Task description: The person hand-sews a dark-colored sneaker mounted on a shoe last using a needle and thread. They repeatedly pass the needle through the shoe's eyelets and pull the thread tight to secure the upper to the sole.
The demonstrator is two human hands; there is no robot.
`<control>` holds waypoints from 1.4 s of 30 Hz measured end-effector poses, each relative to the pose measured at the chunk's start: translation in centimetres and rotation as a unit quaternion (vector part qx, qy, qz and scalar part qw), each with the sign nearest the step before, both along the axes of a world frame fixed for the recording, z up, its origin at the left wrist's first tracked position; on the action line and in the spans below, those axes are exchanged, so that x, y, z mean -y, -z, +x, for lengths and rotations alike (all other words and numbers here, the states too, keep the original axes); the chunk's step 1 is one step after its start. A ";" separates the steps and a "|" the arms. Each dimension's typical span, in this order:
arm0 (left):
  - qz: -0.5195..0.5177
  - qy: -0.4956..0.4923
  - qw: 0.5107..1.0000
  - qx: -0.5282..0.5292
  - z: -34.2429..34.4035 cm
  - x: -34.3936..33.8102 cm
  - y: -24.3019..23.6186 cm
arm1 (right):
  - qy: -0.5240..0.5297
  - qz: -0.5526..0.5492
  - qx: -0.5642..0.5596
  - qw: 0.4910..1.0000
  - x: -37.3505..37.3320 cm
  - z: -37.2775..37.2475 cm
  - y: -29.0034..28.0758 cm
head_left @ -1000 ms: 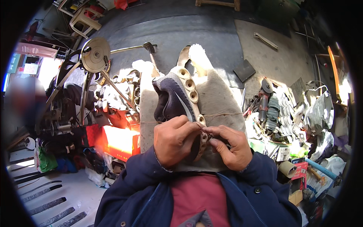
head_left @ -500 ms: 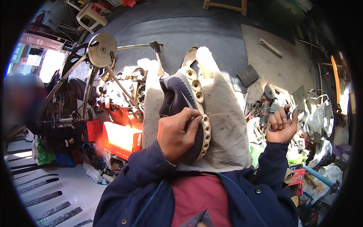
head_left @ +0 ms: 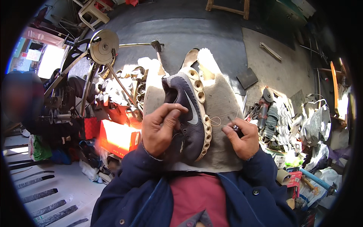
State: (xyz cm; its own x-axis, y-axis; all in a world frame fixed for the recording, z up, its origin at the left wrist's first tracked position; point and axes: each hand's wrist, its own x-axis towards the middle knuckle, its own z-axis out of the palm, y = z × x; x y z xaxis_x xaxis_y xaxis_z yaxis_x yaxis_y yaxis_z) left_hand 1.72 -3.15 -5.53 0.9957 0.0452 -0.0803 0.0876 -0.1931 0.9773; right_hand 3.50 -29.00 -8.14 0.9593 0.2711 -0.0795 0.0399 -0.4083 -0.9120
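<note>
A dark grey sneaker (head_left: 179, 89) with a pale swoosh-shaped side mark lies on its side on the grey cloth (head_left: 227, 151) over my lap. Its cream sole (head_left: 204, 109), pierced with a row of round holes, faces right. My left hand (head_left: 159, 128) is over the shoe's opening, thumb pressed to index finger; anything between them is hidden. To the right of the sole, my right hand (head_left: 244, 139) grips a small dark-handled awl (head_left: 236, 129), its thin tip pointing up and left. A loop of thin thread (head_left: 216, 121) comes out at the sole's edge.
On the left stands a metal machine with a large wheel (head_left: 104, 47). An orange box (head_left: 119, 137) sits beside my left arm. To the right are an angle grinder (head_left: 264, 108), a coil of grey cord (head_left: 270, 125) and cluttered supplies. A hammer (head_left: 155, 46) stands beyond the cloth.
My right hand has come in from the far right to beside the sole. My left hand has moved left off the sole's edge. The taut thread now hangs in a slack loop.
</note>
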 end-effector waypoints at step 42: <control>0.310 -0.188 0.929 -0.069 -3.6 -16.9 -0.2 | -0.060 0.006 0.177 0.982 -3.3 -1.9 2.5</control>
State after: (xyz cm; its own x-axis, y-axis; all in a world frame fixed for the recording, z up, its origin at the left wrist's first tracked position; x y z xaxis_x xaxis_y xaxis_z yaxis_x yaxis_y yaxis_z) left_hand -1.89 13.71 -5.36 0.8819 0.4690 -0.0483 0.3798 -0.6459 0.6622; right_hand 1.63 -25.71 -10.64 0.8877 0.3823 0.2567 0.4019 -0.3710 -0.8372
